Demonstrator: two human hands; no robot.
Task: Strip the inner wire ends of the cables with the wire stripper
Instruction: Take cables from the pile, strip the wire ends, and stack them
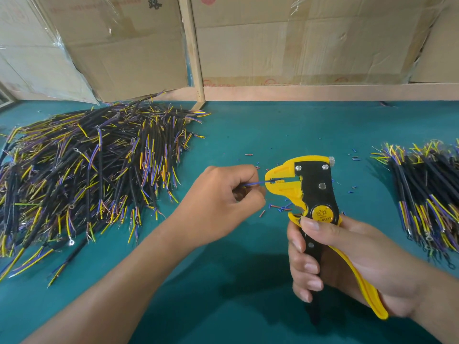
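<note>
My left hand (224, 194) pinches the blue wire (253, 182) into the wire stripper (310, 192) my right hand (347, 264) grips; if it's seated crooked, I'd probably nick strands.

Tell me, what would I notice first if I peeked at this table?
Probably the bright yellow and black wire stripper in the middle, gripped by the right hand, with a blue wire fed into its nose by the left hand. Next, the big heap of black cables on the left of the green table.
</note>
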